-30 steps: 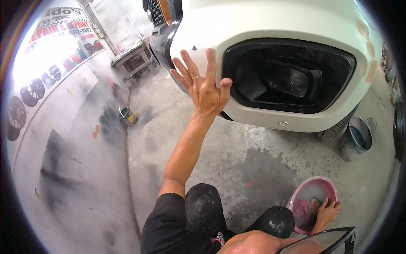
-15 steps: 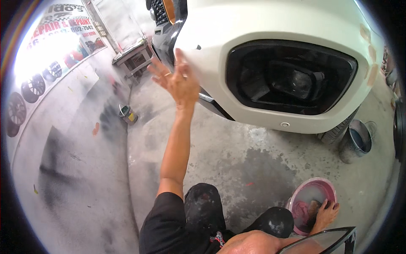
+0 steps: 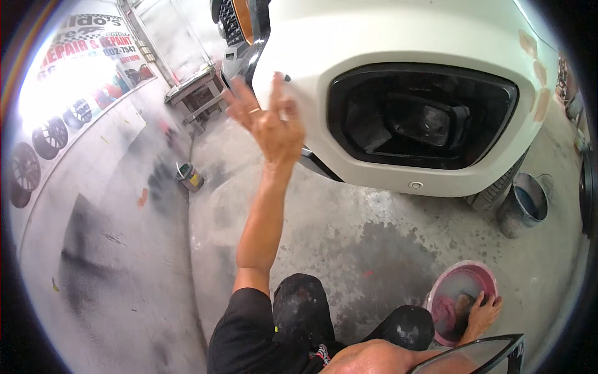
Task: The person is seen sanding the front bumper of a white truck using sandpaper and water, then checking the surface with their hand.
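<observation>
My left hand (image 3: 274, 128) is raised on an outstretched arm at the left edge of a white car's bumper (image 3: 305, 93). Its fingers are spread and a little blurred, with nothing held; whether the fingertips touch the paint is unclear. A dark-framed lamp recess (image 3: 374, 115) lies to its right. Low at the right, my right hand (image 3: 481, 319) is bent at the rim of a pink basin (image 3: 492, 280). Beside its fingers is a brownish, dark-edged piece (image 3: 464, 305), and the grip is partly hidden. Pink cloth (image 3: 443, 310) lies in the basin's cloudy water.
A dark bucket (image 3: 523, 206) stands by the tyre (image 3: 492, 193) at right. Along the stained wall (image 3: 124, 249) on the left sits a small can (image 3: 189, 177). A workbench (image 3: 193, 93) is behind. Wet patches darken the concrete floor (image 3: 386, 262).
My left hand has shifted slightly to the right and down along the bumper's edge, fingers still spread. The view has tilted a little. My right hand stays at the basin.
</observation>
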`<state>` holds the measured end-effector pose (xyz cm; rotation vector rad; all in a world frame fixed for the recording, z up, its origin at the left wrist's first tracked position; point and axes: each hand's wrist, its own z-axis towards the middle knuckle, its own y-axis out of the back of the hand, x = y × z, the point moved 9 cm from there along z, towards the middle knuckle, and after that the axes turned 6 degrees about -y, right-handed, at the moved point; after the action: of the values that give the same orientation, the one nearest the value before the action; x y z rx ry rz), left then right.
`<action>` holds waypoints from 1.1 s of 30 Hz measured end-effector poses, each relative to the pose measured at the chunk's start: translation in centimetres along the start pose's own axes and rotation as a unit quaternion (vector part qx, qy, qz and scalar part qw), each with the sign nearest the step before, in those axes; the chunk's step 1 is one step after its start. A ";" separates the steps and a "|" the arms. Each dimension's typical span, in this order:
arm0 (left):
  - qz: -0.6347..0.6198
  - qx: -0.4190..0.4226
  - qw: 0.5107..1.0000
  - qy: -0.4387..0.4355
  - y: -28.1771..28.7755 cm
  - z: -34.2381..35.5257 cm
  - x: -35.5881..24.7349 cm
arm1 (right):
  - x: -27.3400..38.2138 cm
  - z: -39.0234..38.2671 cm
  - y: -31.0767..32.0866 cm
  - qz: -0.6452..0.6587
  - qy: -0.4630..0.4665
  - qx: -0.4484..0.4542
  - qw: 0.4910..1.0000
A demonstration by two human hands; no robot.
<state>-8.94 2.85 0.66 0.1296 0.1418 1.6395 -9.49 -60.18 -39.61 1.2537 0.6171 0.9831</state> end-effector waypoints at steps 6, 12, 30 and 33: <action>-0.027 0.046 0.999 0.009 0.4 1.1 2.3 | 0.4 -0.5 0.1 0.007 -0.001 -0.008 1.000; -0.032 0.028 0.999 -0.009 -0.8 0.8 -3.0 | 0.0 -0.1 0.1 -0.008 -0.004 -0.001 1.000; -0.067 0.035 0.994 -0.073 0.1 1.3 -7.0 | 0.1 -0.1 0.4 0.026 -0.005 -0.023 0.999; 0.052 0.022 0.998 -0.031 0.3 1.3 -1.6 | -0.8 0.0 -0.7 0.032 -0.010 -0.035 0.999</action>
<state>-8.88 1.22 1.96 0.2250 0.1253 1.7355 -9.67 -60.88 -40.43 1.2257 0.5258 1.0360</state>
